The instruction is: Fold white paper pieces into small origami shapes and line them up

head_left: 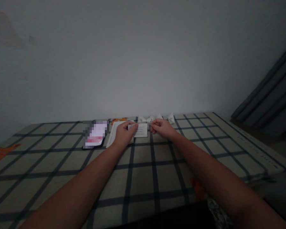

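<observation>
Between the thumb and fingers of my left hand [124, 133] is a small folded piece of paper [141, 131] with lines of print or writing on it. Just right of that paper, my right hand [164, 128] is closed, thumb against fingers; whether anything tiny sits in the pinch I cannot make out. Larger white sheets [112, 136] with text lie partly beneath my left hand. Behind both hands stand several small folded paper shapes with pointed tops, among them a left one [141, 119] and a right one [171, 118].
A phone [95, 135] with its lit, blurred screen lies left of the sheets. The checked cloth [143, 178] covers the surface, which ends at a plain wall [143, 63]. At the far right hangs a dark curtain [274, 86].
</observation>
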Action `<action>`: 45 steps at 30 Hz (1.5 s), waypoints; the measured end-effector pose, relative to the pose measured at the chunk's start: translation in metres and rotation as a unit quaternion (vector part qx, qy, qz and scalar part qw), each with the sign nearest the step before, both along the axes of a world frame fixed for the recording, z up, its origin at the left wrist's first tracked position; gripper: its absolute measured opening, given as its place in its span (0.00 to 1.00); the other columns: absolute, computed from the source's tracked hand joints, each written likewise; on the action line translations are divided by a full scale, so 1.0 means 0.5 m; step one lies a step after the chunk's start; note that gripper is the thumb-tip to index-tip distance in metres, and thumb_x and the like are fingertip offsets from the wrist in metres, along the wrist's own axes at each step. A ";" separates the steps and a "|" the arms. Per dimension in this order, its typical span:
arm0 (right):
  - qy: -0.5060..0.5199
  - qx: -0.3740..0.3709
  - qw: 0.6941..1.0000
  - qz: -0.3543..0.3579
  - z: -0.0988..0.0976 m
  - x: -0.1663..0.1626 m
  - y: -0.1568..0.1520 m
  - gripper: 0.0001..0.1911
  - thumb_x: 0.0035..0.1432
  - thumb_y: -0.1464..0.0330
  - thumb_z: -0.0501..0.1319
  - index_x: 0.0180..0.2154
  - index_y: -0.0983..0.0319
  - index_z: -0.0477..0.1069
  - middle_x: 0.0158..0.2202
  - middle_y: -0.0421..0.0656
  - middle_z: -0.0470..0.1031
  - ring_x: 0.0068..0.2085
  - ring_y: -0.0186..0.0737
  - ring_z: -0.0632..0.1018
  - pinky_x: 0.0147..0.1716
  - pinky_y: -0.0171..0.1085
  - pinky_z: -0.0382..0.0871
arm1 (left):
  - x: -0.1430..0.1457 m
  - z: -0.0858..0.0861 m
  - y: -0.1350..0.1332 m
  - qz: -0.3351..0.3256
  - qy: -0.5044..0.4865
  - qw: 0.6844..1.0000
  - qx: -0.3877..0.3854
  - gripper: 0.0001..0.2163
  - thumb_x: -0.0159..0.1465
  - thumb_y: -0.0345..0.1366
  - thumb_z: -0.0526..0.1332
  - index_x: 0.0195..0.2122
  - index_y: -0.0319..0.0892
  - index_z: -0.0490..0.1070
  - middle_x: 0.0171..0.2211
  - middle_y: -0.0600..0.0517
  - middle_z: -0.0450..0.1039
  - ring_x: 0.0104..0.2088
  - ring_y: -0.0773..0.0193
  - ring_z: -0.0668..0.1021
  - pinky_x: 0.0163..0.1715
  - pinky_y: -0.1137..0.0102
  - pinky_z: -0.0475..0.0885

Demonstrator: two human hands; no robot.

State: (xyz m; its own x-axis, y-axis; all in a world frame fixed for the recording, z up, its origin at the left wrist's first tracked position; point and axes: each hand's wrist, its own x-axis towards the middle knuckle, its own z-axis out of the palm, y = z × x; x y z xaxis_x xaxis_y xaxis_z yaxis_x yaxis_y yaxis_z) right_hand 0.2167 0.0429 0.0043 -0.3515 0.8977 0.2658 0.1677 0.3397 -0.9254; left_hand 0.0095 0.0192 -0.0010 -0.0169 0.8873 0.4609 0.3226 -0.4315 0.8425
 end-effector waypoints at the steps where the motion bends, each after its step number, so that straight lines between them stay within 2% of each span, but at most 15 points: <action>1: 0.008 0.001 1.000 -0.003 0.000 0.002 0.001 0.06 0.52 0.67 0.58 0.29 0.64 0.66 0.26 0.40 0.73 0.23 0.29 0.72 0.26 0.31 0.66 | -0.001 0.000 0.001 0.003 -0.008 1.000 -0.002 0.12 0.56 0.44 0.61 0.29 0.39 0.74 0.25 0.52 0.74 0.26 0.64 0.74 0.25 0.72 0.68; 7: 0.014 0.005 0.999 0.041 0.003 -0.009 -0.008 0.11 0.53 0.62 0.59 0.34 0.64 0.69 0.25 0.39 0.71 0.25 0.30 0.72 0.27 0.32 0.66 | 0.012 0.003 -0.009 -0.034 0.050 0.998 0.003 0.13 0.56 0.45 0.60 0.31 0.41 0.76 0.29 0.51 0.77 0.29 0.62 0.75 0.29 0.70 0.69; 10: -0.021 0.030 0.999 0.030 0.002 -0.016 -0.014 0.12 0.52 0.61 0.60 0.32 0.64 0.70 0.26 0.39 0.70 0.27 0.31 0.70 0.27 0.31 0.65 | 0.019 0.004 -0.013 -0.038 0.090 0.995 0.015 0.13 0.57 0.45 0.60 0.33 0.41 0.77 0.30 0.51 0.77 0.30 0.62 0.75 0.31 0.70 0.69; 14: -0.058 0.068 0.996 0.015 -0.002 -0.014 -0.013 0.11 0.52 0.62 0.60 0.30 0.64 0.70 0.26 0.39 0.69 0.28 0.32 0.70 0.28 0.32 0.63 | 0.020 0.005 -0.013 -0.040 0.119 0.992 0.009 0.13 0.57 0.45 0.59 0.35 0.42 0.77 0.31 0.51 0.78 0.29 0.63 0.75 0.28 0.71 0.67; 17: -0.088 0.105 0.990 0.014 -0.007 -0.011 -0.011 0.10 0.51 0.63 0.60 0.29 0.65 0.71 0.25 0.39 0.69 0.28 0.31 0.69 0.28 0.31 0.62 | 0.020 0.005 -0.012 -0.049 0.131 0.990 0.009 0.12 0.56 0.44 0.59 0.34 0.42 0.77 0.31 0.51 0.78 0.29 0.64 0.75 0.27 0.72 0.66; 22: -0.109 0.123 0.986 -0.003 -0.006 -0.013 -0.014 0.09 0.51 0.64 0.60 0.29 0.65 0.71 0.23 0.38 0.67 0.25 0.30 0.66 0.25 0.30 0.58 | 0.018 0.004 -0.009 -0.053 0.140 0.989 0.005 0.12 0.55 0.43 0.60 0.32 0.41 0.77 0.29 0.50 0.77 0.29 0.63 0.75 0.28 0.71 0.68; 25: -0.114 0.129 0.985 -0.032 -0.001 -0.013 -0.016 0.08 0.51 0.66 0.60 0.29 0.65 0.72 0.22 0.38 0.66 0.24 0.29 0.64 0.23 0.30 0.55 | 0.016 0.002 -0.004 -0.048 0.133 0.990 -0.005 0.12 0.55 0.42 0.60 0.33 0.40 0.77 0.30 0.49 0.78 0.30 0.62 0.76 0.30 0.69 0.70; 30: -0.097 0.140 0.983 -0.066 -0.001 -0.007 -0.011 0.09 0.51 0.64 0.60 0.30 0.64 0.72 0.24 0.39 0.68 0.24 0.30 0.64 0.23 0.30 0.56 | 0.012 0.002 0.003 -0.046 0.109 0.993 -0.018 0.13 0.55 0.42 0.60 0.34 0.39 0.77 0.30 0.49 0.78 0.30 0.62 0.77 0.31 0.69 0.71; 34: -0.060 0.121 0.988 -0.076 0.000 -0.005 -0.010 0.10 0.50 0.63 0.60 0.29 0.64 0.71 0.24 0.39 0.69 0.24 0.30 0.66 0.24 0.30 0.58 | 0.009 0.004 0.006 -0.049 0.087 0.995 -0.024 0.12 0.54 0.40 0.61 0.34 0.39 0.78 0.29 0.49 0.78 0.28 0.62 0.77 0.29 0.70 0.71; 45: -0.015 0.081 0.992 -0.100 0.013 -0.004 -0.018 0.08 0.49 0.65 0.59 0.27 0.64 0.68 0.24 0.39 0.70 0.25 0.32 0.70 0.23 0.30 0.60 | 0.006 -0.006 0.018 -0.065 0.020 0.997 -0.041 0.13 0.54 0.40 0.62 0.38 0.38 0.77 0.33 0.47 0.78 0.31 0.62 0.78 0.33 0.68 0.73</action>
